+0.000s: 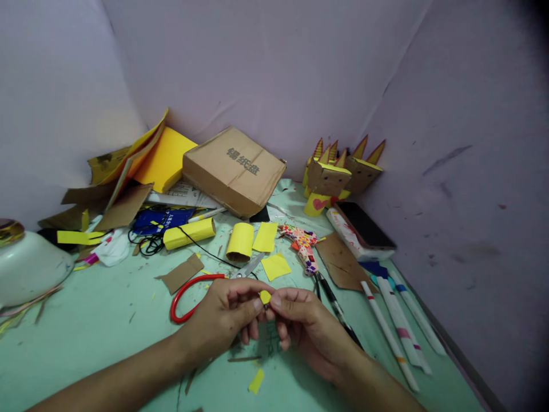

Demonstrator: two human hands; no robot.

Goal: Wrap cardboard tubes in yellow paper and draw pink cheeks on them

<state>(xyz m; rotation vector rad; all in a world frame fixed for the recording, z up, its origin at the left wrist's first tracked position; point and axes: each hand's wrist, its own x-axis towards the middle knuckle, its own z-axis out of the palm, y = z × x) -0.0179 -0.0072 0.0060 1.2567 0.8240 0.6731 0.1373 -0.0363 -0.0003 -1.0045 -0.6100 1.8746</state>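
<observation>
My left hand (225, 317) and my right hand (302, 323) meet over the green table (107, 320), near its front. Together they pinch a tiny yellow paper piece (265, 296) between thumbs and fingertips. Red-handled scissors (201, 286) lie just behind my left hand. Behind them rest a yellow paper roll (240, 241) and two yellow paper squares (274, 266). A small yellow scrap (256, 380) lies on the table below my hands.
A cardboard box (234, 169) and yellow sheets (165, 160) are piled at the back. Cardboard figures with pointed ears (338, 174) stand back right beside a phone (364, 226). White rolled sticks (394, 326) lie right. A white bowl (30, 266) sits left. A glue gun (305, 246) lies centre.
</observation>
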